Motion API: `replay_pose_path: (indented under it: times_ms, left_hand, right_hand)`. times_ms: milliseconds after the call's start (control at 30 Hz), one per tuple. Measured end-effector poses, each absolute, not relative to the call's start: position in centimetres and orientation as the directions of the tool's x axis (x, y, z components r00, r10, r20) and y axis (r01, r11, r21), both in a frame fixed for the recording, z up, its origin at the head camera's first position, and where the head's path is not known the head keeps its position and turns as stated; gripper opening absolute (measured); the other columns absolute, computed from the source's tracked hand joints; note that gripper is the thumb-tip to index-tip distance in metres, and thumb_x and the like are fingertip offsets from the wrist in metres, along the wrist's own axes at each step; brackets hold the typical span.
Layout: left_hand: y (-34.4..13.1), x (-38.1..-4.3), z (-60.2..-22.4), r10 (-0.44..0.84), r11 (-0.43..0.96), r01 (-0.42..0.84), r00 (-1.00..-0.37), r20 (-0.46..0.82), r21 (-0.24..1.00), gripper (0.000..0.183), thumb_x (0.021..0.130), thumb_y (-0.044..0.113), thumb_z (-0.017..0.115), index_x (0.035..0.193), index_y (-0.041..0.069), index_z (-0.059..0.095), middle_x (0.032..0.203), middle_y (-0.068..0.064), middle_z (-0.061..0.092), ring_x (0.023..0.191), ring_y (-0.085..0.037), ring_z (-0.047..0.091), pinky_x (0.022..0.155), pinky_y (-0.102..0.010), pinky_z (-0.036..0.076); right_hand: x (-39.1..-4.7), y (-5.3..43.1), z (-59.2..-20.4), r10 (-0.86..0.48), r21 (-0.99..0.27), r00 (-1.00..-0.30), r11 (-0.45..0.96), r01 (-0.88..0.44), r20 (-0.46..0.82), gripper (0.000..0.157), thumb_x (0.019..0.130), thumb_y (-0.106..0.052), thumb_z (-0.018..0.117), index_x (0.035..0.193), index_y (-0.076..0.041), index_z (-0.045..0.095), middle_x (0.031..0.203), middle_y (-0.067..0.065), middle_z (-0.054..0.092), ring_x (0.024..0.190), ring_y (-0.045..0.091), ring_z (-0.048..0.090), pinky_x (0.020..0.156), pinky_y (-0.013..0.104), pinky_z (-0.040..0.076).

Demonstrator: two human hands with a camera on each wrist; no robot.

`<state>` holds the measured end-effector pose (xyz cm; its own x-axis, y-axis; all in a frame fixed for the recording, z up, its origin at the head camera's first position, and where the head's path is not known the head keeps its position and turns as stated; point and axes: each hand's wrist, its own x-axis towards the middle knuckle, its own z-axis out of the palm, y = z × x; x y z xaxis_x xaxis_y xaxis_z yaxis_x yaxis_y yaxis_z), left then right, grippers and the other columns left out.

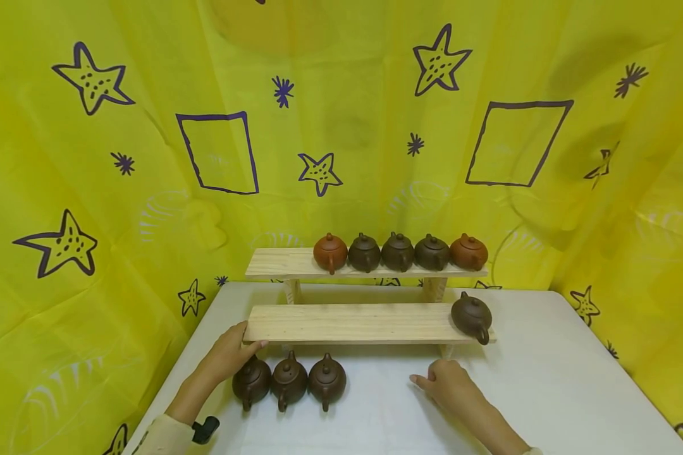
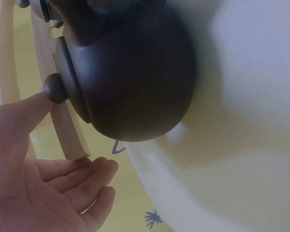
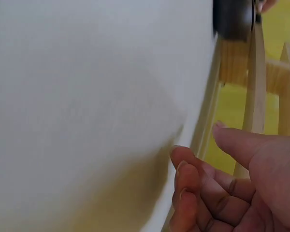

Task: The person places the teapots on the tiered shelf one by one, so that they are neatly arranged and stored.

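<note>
My left hand (image 1: 227, 351) holds the left front corner of a two-tier wooden shelf (image 1: 347, 322), thumb at the front edge and fingers at the board's end. Right below that hand stands a dark brown teapot (image 1: 252, 380), large in the left wrist view (image 2: 135, 77). Two similar teapots, a middle one (image 1: 289, 380) and a right one (image 1: 327, 379), line up beside it on the table. In front of the lower tier, toward its right end, my right hand (image 1: 452, 388) hovers with loosely curled fingers and nothing in them.
A dark teapot (image 1: 471, 316) sits at the lower tier's right end. The upper tier (image 1: 279, 260) bears a row of teapots, reddish ones (image 1: 330, 253) at both ends and dark ones (image 1: 398, 253) between. Yellow patterned cloth (image 1: 347, 95) surrounds the white table (image 1: 546, 379).
</note>
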<state>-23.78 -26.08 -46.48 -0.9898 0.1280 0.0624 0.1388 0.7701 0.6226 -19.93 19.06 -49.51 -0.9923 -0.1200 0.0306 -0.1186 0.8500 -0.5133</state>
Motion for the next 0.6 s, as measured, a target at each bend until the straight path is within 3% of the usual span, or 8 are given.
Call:
replay_pose_path:
  times_ms: [400, 600]
  left_hand:
    - [-26.1, -23.7, -46.5, 0.135, 0.771, 0.148, -0.988, 0.068, 0.619, 0.073, 0.103, 0.03, 0.071, 0.147, -0.021, 0.042, 0.143, -0.04, 0.055, 0.135, -0.054, 0.053, 0.11, -0.065, 0.045]
    - [-26.2, -23.8, -46.6, 0.135, 0.768, 0.149, -0.988, 0.071, 0.623, 0.072, 0.103, 0.03, 0.071, 0.147, -0.02, 0.043, 0.142, -0.04, 0.055, 0.135, -0.054, 0.054, 0.11, -0.065, 0.046]
  right_hand:
    - [-17.4, 8.5, -49.5, -0.474, -0.658, -0.881, 0.658, -0.366, 0.016, 0.049, 0.093, -0.05, 0.076, 0.063, -0.013, 0.067, 0.064, -0.011, 0.056, 0.057, 0.003, 0.047, 0.056, 0.021, 0.046]
    - [-16.3, 4.7, -50.3, -0.487, -0.707, -0.873, 0.617, -0.346, 0.003, 0.065, 0.09, -0.052, 0.079, 0.047, -0.019, 0.045, 0.044, -0.019, 0.029, 0.043, -0.003, 0.023, 0.041, 0.013, 0.023]
